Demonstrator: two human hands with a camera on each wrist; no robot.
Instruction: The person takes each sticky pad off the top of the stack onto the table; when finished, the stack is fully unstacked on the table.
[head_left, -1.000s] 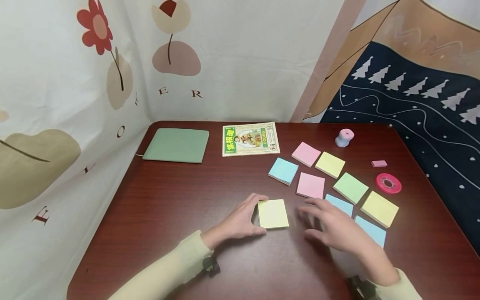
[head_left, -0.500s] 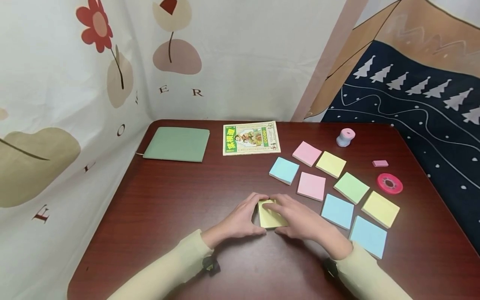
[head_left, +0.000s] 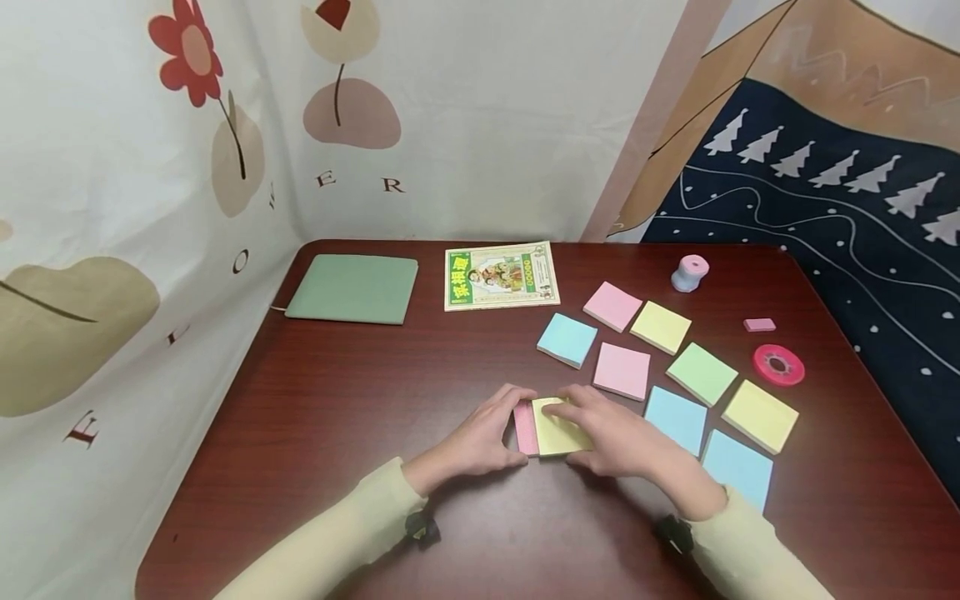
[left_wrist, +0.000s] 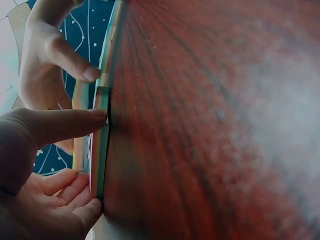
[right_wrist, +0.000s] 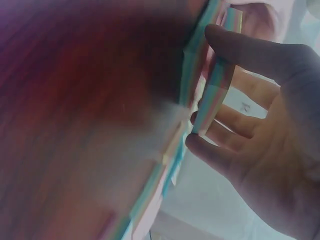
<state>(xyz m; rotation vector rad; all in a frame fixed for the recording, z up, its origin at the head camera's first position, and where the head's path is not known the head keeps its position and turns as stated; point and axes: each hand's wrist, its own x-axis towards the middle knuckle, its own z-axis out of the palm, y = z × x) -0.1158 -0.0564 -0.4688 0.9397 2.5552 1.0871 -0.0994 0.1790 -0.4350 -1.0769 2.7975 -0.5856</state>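
Note:
In the head view, my left hand (head_left: 480,437) grips a pink-topped sticky note pad (head_left: 526,430) at its near and far edges, low on the table. Above that pad my right hand (head_left: 622,437) pinches a yellow-topped sticky note pad (head_left: 555,433), shifted right so a pink strip shows at the left. The right wrist view has the raised pad (right_wrist: 215,97) between thumb and fingertips, a narrow gap parting it from the lower pad (right_wrist: 192,70). Striped coloured layers line the lower pad's side (left_wrist: 100,160) in the left wrist view.
Right of my hands lie several more pads, among them a pink one (head_left: 622,371), a green one (head_left: 702,372) and a blue one (head_left: 738,467). Farther right are a pink tape ring (head_left: 759,364), a small pink block (head_left: 760,325) and a spool-shaped item (head_left: 689,273). A green notebook (head_left: 352,287) and a booklet (head_left: 502,277) lie at the back.
My right hand has come in from the right, taken hold of the yellow-topped pad, and shifted it slightly right, uncovering the pink pad. My left hand has stayed in place.

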